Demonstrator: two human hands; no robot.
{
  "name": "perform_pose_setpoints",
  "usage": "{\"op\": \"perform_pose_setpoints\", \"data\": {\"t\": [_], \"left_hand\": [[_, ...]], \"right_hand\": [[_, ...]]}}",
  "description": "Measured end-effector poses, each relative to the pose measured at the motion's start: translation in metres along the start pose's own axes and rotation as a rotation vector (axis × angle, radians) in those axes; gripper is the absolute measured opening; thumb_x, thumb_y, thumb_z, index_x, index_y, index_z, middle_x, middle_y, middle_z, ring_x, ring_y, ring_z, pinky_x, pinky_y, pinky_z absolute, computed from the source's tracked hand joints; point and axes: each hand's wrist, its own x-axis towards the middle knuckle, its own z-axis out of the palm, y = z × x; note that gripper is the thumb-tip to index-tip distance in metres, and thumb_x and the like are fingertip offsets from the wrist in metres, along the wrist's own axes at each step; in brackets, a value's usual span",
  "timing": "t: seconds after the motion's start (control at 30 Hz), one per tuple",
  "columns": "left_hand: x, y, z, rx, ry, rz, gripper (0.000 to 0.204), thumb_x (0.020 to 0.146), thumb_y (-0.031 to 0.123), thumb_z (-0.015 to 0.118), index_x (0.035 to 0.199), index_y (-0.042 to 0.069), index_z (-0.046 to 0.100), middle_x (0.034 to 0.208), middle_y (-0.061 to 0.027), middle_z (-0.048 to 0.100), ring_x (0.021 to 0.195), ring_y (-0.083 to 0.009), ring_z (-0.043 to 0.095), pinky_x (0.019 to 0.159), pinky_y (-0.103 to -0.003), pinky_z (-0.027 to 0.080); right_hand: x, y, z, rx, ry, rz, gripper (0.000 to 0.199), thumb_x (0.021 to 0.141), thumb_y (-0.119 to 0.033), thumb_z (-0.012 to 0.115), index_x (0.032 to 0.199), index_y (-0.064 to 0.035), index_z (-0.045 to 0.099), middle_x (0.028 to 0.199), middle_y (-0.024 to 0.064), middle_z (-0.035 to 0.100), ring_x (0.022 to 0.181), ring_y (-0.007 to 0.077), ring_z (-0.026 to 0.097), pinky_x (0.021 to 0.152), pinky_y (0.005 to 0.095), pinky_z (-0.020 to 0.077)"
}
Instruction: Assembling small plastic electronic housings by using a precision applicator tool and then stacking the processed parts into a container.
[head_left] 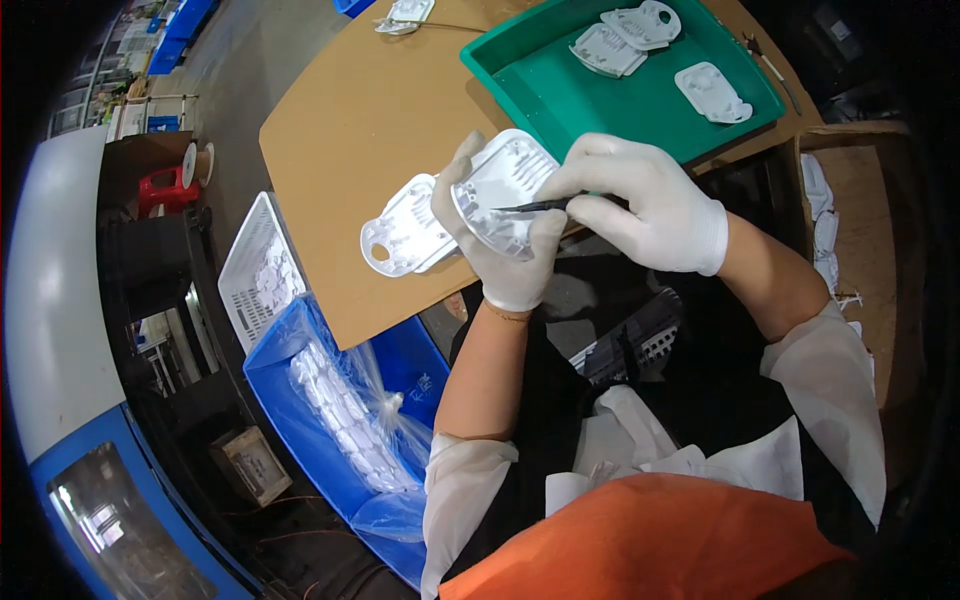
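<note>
orange fabric (640, 540), upright left hand (508, 272) gripping white part (512, 168), right hand (655, 208) angled inward, pinching black tool (545, 206)

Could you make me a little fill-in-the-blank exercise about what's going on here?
1. The ridged part in the left hand is coloured ____.
2. The thin black tool is held in the ____ hand.
3. Loose parts lie in a tray coloured ____.
4. Both hands wear white ____.

Missing words: white; right; green; gloves.

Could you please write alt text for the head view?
The gloved left hand holds a white part; the gloved right hand holds a slim black tool over it. Beyond, a green tray on a brown table contains similar white parts.
</note>
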Motion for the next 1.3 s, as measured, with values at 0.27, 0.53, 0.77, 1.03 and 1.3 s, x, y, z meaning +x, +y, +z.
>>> {"op": "perform_pose_setpoints", "data": {"t": [0.27,0.53,0.77,1.03,1.3], "left_hand": [[-0.001,0.000,-0.001,0.051,-0.029,0.078,0.085,0.073,0.018,0.076,0.137,0.001,0.023,0.137,-0.0228,0.037,0.121,-0.0308,0.047,0.099,-0.042,0.043],[0.002,0.001,0.001,-0.021,0.013,-0.047,0.082,0.071,0.015,0.073,0.136,0.004,0.025,0.136,-0.0194,0.038,0.120,-0.0284,0.047,0.099,-0.041,0.044],[0.001,0.007,0.004,-0.153,-0.203,-0.131,0.089,0.062,0.008,0.079,0.134,0.005,0.027,0.135,-0.0188,0.039,0.114,-0.0273,0.052,0.096,-0.040,0.046],[0.000,0.014,0.011,-0.353,-0.241,-0.383,0.087,0.058,0.002,0.076,0.132,0.005,0.028,0.129,-0.0182,0.044,0.112,-0.0256,0.052,0.096,-0.039,0.047],[-0.001,0.017,0.003,-0.182,-0.337,-0.566,0.081,0.058,0.003,0.075,0.127,0.002,0.033,0.116,-0.0141,0.052,0.102,-0.0222,0.056,0.089,-0.035,0.048]], "right_hand": [[-0.001,0.002,0.001,0.133,-0.065,0.081,0.020,0.083,-0.006,0.054,0.099,-0.0017,0.066,0.086,0.0124,0.059,0.078,0.0251,0.059,0.071,0.0326,0.0477],[0.000,0.000,0.007,0.074,0.086,0.081,0.017,0.082,-0.007,0.056,0.095,0.0001,0.065,0.085,0.0113,0.059,0.077,0.0221,0.058,0.070,0.0312,0.0472],[0.003,0.002,0.009,0.124,0.146,0.096,0.020,0.076,-0.007,0.066,0.095,0.0001,0.064,0.086,0.0103,0.058,0.075,0.0202,0.057,0.067,0.0287,0.0467],[0.002,0.010,0.019,0.000,0.222,-0.099,0.025,0.067,0.002,0.068,0.091,-0.0046,0.067,0.088,0.0089,0.061,0.079,0.0245,0.062,0.071,0.0312,0.0510],[0.001,0.008,0.015,-0.075,0.189,-0.105,0.031,0.057,0.005,0.065,0.087,-0.0063,0.068,0.087,0.0087,0.061,0.079,0.0251,0.063,0.068,0.0318,0.0517]]}}
